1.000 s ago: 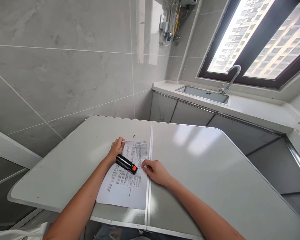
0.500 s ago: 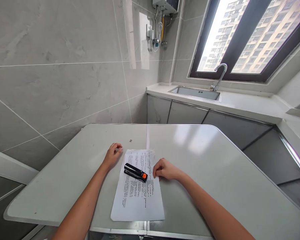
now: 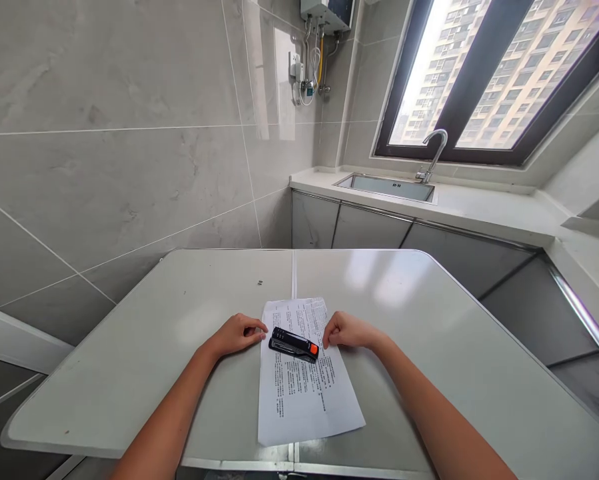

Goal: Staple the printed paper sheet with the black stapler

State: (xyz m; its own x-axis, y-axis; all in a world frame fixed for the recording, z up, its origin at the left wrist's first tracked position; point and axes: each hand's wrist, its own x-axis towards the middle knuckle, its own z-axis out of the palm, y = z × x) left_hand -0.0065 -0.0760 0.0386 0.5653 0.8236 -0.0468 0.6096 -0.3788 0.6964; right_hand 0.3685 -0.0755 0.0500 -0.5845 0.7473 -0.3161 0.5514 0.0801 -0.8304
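Note:
Printed paper [image 3: 309,407] lies flat on the table, turned slightly, its near end towards the right. On its upper half rests a black stapler [image 3: 293,344] with an orange end pointing right. My left hand [image 3: 239,332] has its fingertips at the paper's left edge, fingers bent together; whether it pinches the sheet is too small to tell. At the right edge, beside the stapler's orange end, my right hand [image 3: 348,331] is closed on the paper with its fingers curled.
The pale folding table [image 3: 429,373] has a metal seam down its middle. Tiny staples [image 3: 260,283] lie beyond the paper. Behind the table stand a counter [image 3: 484,210] with a sink [image 3: 386,187], a tap [image 3: 434,157] and a tiled wall [image 3: 104,180] at the left.
The paper and the stapler on it have shifted right, and the paper has rotated. My left hand has come in to the paper's left edge; my right hand has moved slightly right with it.

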